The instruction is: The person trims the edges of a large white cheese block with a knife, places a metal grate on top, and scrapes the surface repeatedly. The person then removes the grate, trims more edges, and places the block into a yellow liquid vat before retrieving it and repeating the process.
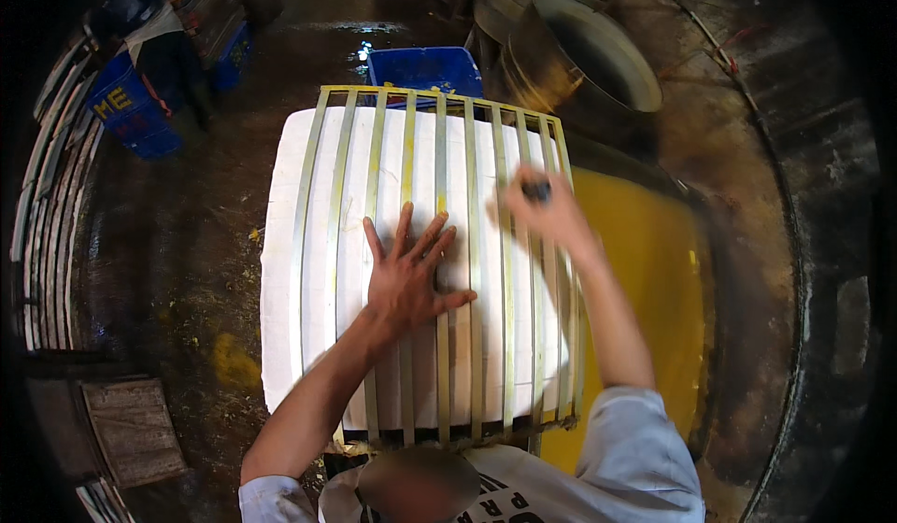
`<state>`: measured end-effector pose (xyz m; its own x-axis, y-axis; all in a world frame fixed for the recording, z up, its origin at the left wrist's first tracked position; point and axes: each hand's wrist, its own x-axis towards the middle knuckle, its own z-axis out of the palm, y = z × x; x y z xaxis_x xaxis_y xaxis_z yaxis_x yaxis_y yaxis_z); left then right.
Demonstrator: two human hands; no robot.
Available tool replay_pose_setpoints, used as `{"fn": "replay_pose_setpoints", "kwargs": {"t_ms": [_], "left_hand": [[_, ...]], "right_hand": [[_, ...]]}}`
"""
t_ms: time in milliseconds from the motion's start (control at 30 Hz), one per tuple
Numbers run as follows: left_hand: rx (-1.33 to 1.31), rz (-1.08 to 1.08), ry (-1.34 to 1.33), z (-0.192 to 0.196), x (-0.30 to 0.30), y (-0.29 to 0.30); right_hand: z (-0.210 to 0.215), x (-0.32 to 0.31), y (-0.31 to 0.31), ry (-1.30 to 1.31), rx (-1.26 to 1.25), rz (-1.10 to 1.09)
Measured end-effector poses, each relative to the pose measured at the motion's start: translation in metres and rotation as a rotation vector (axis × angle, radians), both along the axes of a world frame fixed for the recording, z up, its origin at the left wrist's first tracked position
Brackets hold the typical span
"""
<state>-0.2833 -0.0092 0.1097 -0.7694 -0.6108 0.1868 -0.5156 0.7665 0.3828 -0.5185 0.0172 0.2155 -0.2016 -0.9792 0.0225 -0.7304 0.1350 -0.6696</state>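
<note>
A large white slab (282,243) lies before me under a slatted rack (439,99) of long pale bars with yellow stains. My left hand (411,275) presses on the bars near the middle, palm down and fingers spread. Farther right, above the rack's right-hand bars, my right hand (547,210) is closed around a small dark object (535,190). Motion blurs that hand, so the object's kind and its lower end do not show clearly.
A vat of yellow liquid (635,289) stands right of the slab. Beyond the rack are a blue crate (425,67) and large metal drums (598,51). Far left, a person (168,47) stands by a blue barrel (135,107); boards (135,420) lie at the lower left.
</note>
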Motion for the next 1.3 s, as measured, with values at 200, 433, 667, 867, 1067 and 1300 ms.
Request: {"fn": "replay_pose_setpoints", "kwargs": {"t_ms": [200, 433, 667, 867, 1067, 1300], "left_hand": [[-0.039, 0.000, 0.026, -0.006, -0.010, -0.002], [-0.037, 0.041, 0.073, -0.013, 0.007, -0.007], [-0.018, -0.032, 0.108, -0.004, -0.009, 0.005], [0.014, 0.040, 0.058, -0.015, 0.005, -0.008], [0.111, -0.017, 0.078, -0.009, 0.000, -0.014], [-0.079, 0.201, 0.061, -0.008, 0.077, -0.077]], "right_hand": [[0.046, 0.109, 0.227, -0.226, 0.696, -0.002], [0.051, 0.065, 0.033, -0.230, -0.150, -0.009], [-0.022, -0.020, -0.121, 0.276, -0.248, -0.042], [0.019, 0.114, 0.101, -0.240, 0.078, 0.032], [0.046, 0.141, 0.192, -0.399, 0.619, 0.049], [0.003, 0.040, -0.076, 0.008, -0.341, 0.023]]}}
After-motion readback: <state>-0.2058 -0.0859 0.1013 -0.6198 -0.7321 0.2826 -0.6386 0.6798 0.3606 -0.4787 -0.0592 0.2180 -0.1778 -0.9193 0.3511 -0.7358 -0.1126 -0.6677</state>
